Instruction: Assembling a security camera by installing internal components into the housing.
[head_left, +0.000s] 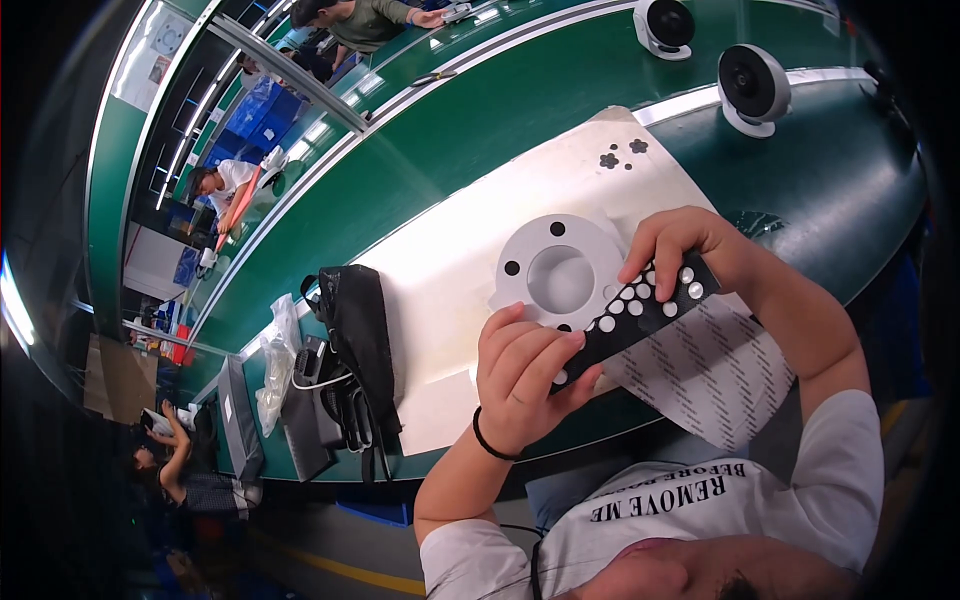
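Black strip with round white dots (652, 322), held near right of the flat white ring (590, 238)!
Left hand (525, 365) grips its left end, right hand (690, 250) its right; I'd keep it taut and peel edge-first.

Green workbenches (430, 165) stand on a seemingly grey, yellow-lined floor (345, 535).

– How many hands can you see of your own?
– Two, your left hand (522, 368) and your right hand (692, 243), on one black strip (642, 326). Your fingers hide some white dots (607, 324), so their total can't be told.
– Around you?
– From your view's centre: one white ring (533, 243) at two o'clock, three black spots (512, 268) showing; two round devices (755, 85), at one and two.
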